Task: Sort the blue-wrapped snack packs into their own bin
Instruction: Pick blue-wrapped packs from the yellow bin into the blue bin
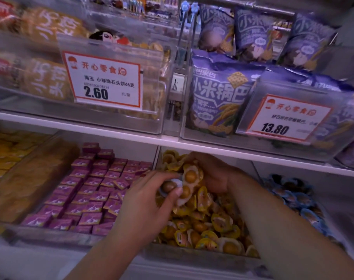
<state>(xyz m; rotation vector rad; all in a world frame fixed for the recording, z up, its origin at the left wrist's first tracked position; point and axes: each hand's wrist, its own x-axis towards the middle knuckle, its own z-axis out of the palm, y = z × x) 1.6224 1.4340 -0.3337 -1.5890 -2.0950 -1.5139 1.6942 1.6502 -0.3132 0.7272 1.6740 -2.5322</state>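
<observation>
Yellow-wrapped egg snack packs [202,225] heaped in clear bin [192,257] at lower centre. Left hand [150,201] over near-left part of that heap, thumb and fingers pinched round one blue-wrapped snack pack [169,185], round brown egg showing through the wrap. Pack lifted just above the yellow heap, touching a yellow pack beside it. Right hand [214,174] deeper in same bin, far side, fingers curled round a small bunch of yellow packs [192,175]. Forearms entering from near edge, right one crossing over the gap between bins.

Blue-wrapped packs' bin [293,199] just right of yellow bin, dark-blue and brown packs piled inside, partly hidden behind right forearm. Purple square packets [87,197] in rows in bin to the left. Further left, brownish bagged goods [30,178], blurred.

White shelf edge [131,136] above. Upper shelf: purple millet-crisp bags [218,93] in clear bin at right with price card 13.80 [283,118]; orange bags [47,57] at left, blurred; price card 2.60 [103,81] on centre-left bin.
</observation>
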